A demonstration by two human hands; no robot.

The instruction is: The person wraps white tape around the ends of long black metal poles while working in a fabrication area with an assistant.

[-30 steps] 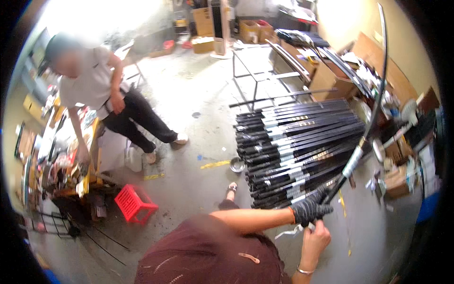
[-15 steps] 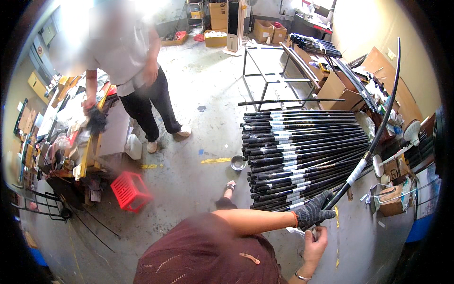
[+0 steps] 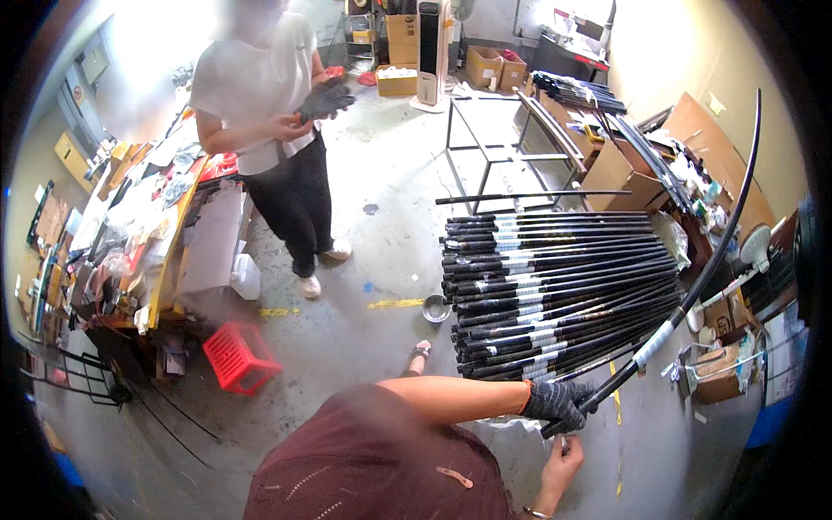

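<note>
My left hand (image 3: 555,404), in a dark grey knitted glove with an orange cuff, is wrapped round the thick end of a long black tapered pole (image 3: 620,374). The pole slants up to the far right and bends toward its thin tip. A white band (image 3: 653,344) circles it above my glove. Just below the pole's butt end is my bare right hand (image 3: 563,468), its fingers drawn together; whatever they hold is too small to make out. Many similar black poles (image 3: 555,290) with white bands lie side by side just beyond my hands.
Ahead on the left, a person (image 3: 260,113) stands holding dark gloves (image 3: 325,100) beside a cluttered workbench (image 3: 169,269). A red plastic stool (image 3: 241,357) and a metal bowl (image 3: 436,308) are on the floor. A bare metal frame (image 3: 485,160) stands behind the poles; cartons (image 3: 719,373) are at right.
The pole has shifted slightly right and down, and its butt end now shows past my glove. My right hand has lowered a little. The other person has straightened, lifting dark gloves from the bench.
</note>
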